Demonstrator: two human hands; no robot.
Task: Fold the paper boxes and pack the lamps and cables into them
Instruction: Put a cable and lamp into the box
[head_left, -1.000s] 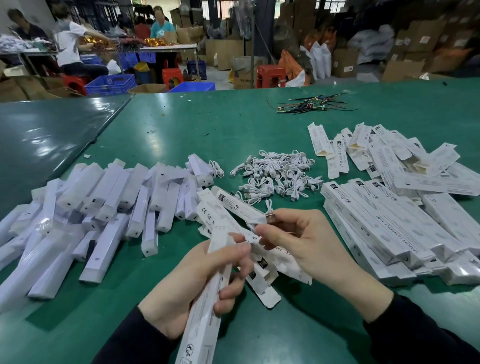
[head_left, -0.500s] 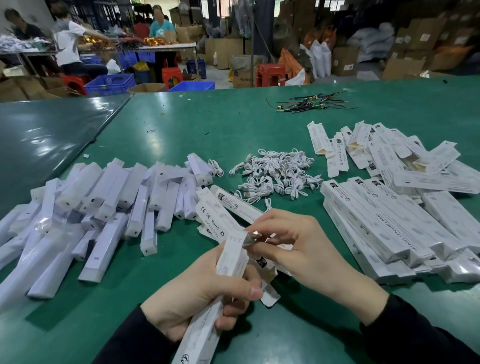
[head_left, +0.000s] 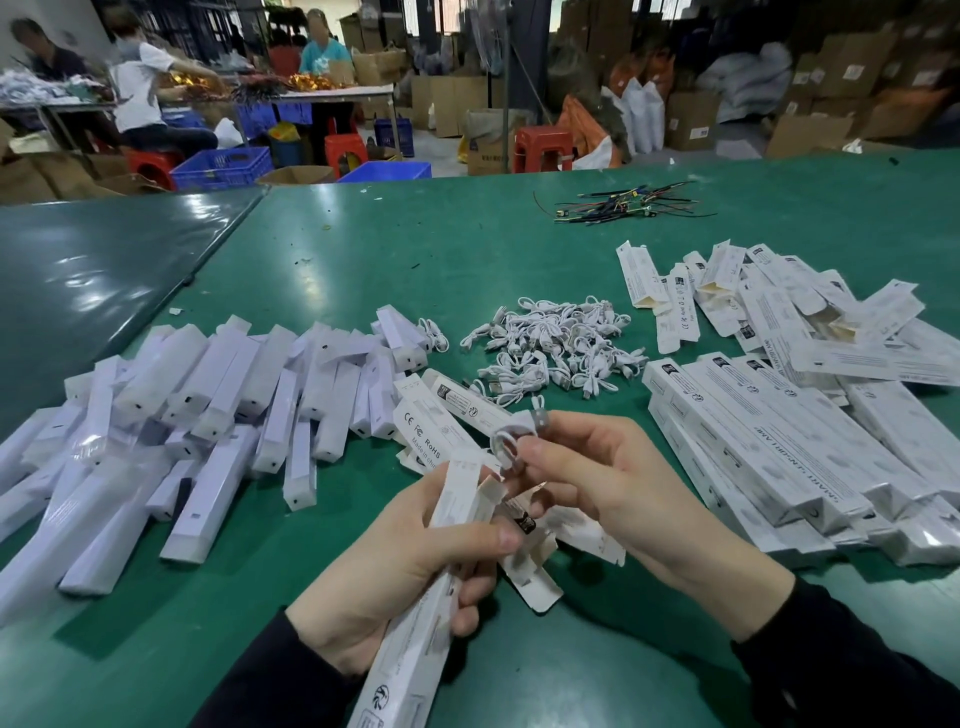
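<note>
Head view: my left hand (head_left: 415, 566) grips the long white printed paper box (head_left: 431, 597) above the green tabletop (head_left: 415, 249); my right hand (head_left: 597, 478) pinches a coiled white cable (head_left: 506, 442), now raised from the box's side to its open mouth, so insertion looks next.

table (head_left: 467, 249): green mat, smooth, slight sheen; neighbouring dark surface (head_left: 104, 270) glossy, strong glare; paper box (head_left: 415, 649) in left hand (head_left: 395, 582): matt white card, printed marks; cable (head_left: 511, 441) pinched by right hand (head_left: 597, 478): white smooth plastic; lamps (head_left: 208, 415): white, in clear glossy film; packed boxes (head_left: 779, 457): same matt card; sleeves (head_left: 852, 665) dark cloth
</note>
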